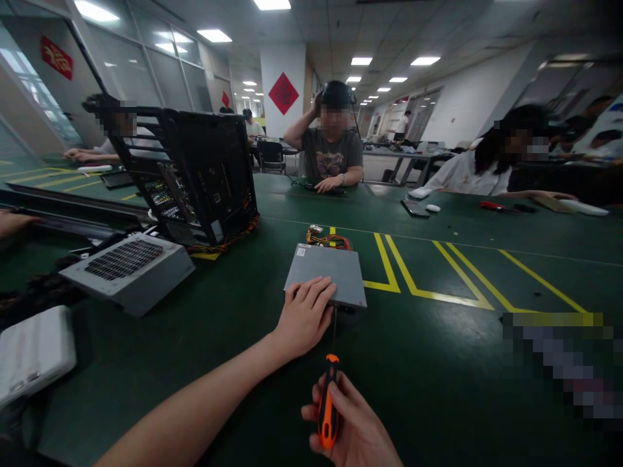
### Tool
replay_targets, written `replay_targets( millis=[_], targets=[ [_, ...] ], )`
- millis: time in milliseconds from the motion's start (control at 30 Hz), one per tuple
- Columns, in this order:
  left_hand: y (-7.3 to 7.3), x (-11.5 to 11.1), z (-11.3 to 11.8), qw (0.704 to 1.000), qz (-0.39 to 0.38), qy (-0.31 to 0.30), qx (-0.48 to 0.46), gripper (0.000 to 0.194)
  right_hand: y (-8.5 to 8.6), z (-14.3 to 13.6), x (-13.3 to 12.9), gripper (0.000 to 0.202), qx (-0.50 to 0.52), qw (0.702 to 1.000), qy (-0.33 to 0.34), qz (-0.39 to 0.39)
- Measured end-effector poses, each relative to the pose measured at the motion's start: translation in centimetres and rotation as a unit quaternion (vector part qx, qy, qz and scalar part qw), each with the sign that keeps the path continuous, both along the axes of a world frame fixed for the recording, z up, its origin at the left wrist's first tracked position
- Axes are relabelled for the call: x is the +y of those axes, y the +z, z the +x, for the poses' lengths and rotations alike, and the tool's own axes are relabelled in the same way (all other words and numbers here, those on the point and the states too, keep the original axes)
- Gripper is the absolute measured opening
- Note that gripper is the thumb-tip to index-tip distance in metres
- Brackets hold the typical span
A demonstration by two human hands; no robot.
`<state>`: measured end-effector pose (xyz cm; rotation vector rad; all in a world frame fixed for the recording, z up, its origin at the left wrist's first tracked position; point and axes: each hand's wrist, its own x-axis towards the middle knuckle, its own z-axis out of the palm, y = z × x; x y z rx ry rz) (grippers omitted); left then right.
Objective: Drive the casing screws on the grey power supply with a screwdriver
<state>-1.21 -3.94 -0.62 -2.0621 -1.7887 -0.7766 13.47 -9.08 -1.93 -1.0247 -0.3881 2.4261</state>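
Note:
A grey computer power supply unit (335, 267) lies flat on the green table in front of me, its bundle of coloured cables (331, 240) at the far side. My left hand (306, 314) holds its near left part, fingers curled over the top face and pressed on it. In my right hand (353, 415) is a screwdriver (329, 412) with an orange and black handle, fingers and thumb closed round it. Its thin shaft points away from me to the near side of the unit. Where the tip meets the unit, the detail is too dark to make out.
Another power supply unit (131, 266) with a fan grille lies at left, by a black computer case (195, 168) standing upright. A white device (36, 350) sits near left. Yellow tape lines (438, 295) mark the table. People sit across and along it, one facing me (333, 146).

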Motion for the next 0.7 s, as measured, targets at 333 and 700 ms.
replay_targets(
  millis=[333, 700],
  targets=[
    [0.0, 0.0, -0.2, 1.0, 0.009, -0.006, 0.0, 0.034, 0.6, 1.1, -0.3, 0.051, -0.033, 0.996, -0.029, 0.076],
    [0.0, -0.1, -0.2, 1.0, 0.016, -0.011, -0.001, 0.035, -1.5, 3.9, -2.5, 0.036, -0.339, 0.679, -0.054, 0.649]
  ],
)
